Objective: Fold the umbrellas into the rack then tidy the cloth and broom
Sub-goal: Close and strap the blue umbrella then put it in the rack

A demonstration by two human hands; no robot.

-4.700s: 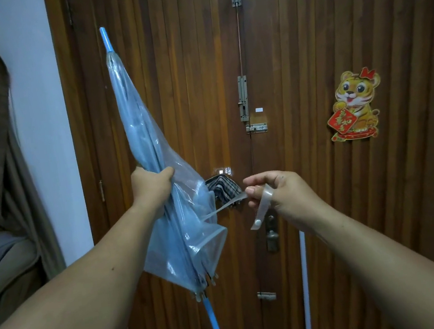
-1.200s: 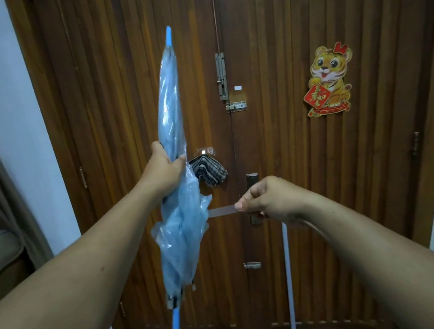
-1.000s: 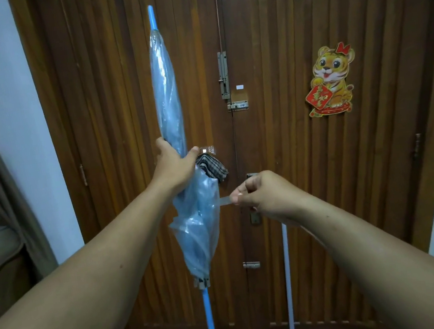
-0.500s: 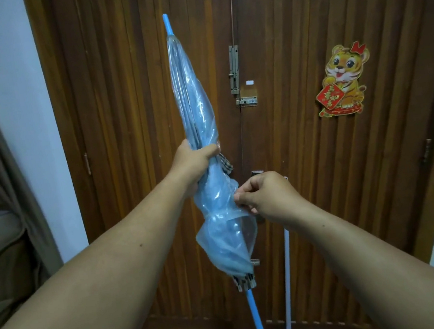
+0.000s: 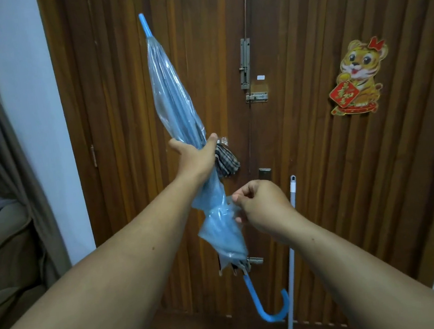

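item: clear blue umbrella (image 5: 175, 98), rolled, being strapped closed in front of a wooden door (image 5: 318, 152).
left hand (image 5: 196, 158) grips the canopy mid-length, tip up, hook handle (image 5: 271, 308) down; right hand (image 5: 262, 205) pinches the thin strap at the cinched waist. judged best practice: keep the pleats twisted tight and the strap taut while fastening. thin glossy crinkled plastic, slippery; rigid blue hook. checked cloth (image 5: 226, 161) hangs on the door behind; white broom pole (image 5: 292, 250) leans just right. rack not in view.
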